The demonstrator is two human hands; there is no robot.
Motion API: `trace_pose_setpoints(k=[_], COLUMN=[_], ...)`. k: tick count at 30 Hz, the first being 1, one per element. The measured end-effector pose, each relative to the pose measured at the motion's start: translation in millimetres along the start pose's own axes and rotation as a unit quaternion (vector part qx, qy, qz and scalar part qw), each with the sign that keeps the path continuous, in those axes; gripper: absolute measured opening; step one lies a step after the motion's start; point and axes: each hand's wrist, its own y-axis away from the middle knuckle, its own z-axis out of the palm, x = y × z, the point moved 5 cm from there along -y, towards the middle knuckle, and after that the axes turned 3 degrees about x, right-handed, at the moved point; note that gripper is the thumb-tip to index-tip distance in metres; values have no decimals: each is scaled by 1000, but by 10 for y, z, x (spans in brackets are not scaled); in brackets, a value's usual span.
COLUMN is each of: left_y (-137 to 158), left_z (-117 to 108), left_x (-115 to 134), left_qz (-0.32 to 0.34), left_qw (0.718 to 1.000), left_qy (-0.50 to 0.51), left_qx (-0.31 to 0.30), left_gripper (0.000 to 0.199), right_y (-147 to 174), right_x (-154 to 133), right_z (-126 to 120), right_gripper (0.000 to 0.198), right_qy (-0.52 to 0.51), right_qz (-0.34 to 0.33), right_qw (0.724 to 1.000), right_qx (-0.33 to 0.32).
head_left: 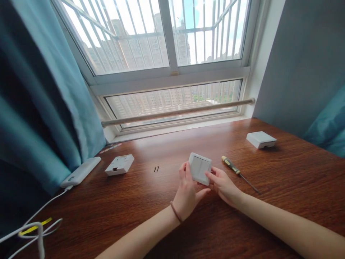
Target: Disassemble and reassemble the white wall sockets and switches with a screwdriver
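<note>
You've got the white switch plate (198, 167) up in both hands, mid-scene over the tabletop (161, 205), tilted with its flat face toward you. Your left hand (186, 189) has its grip clamped on the plate: fingers on the left edge, thumb stretched out below the near edge. Your right hand (222, 184) is clamped on it too, thumb on the near right corner of the face; can't tell exactly how the fingers sit behind. Two small dark screws (156, 169) lie side by side to the left of your left hand. Farther left: a white box (120, 164), notch in its near side. Right of the plate: a screwdriver (231, 164), handle at the far left, shaft pointing near right. A second white box (261, 139) sits at the far right. Far left by the curtain (59, 72): a white power strip (82, 173) with a white cord (47, 206) running toward you
</note>
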Motion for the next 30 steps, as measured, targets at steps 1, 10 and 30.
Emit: trace_pose_setpoints(k=[1,10,30], left_y=[-11,-187,-175], left_z=[-17,-11,4], left_x=[-13,-313,-365], left_qz=[-2,-230,-70], left_qw=[1000,873,975], left_qy=[30,422,107], left_qx=[1,-85,-179], left_gripper=[97,45,83], right_y=[-16,-117,-84], right_x=[-11,-132,2], right_z=[-22,-166,-209], right_gripper=[36,37,36], right_qy=[8,120,263], right_qz=[-10,-49,66], right_qw=[1000,991,963], right_qx=[5,13,15])
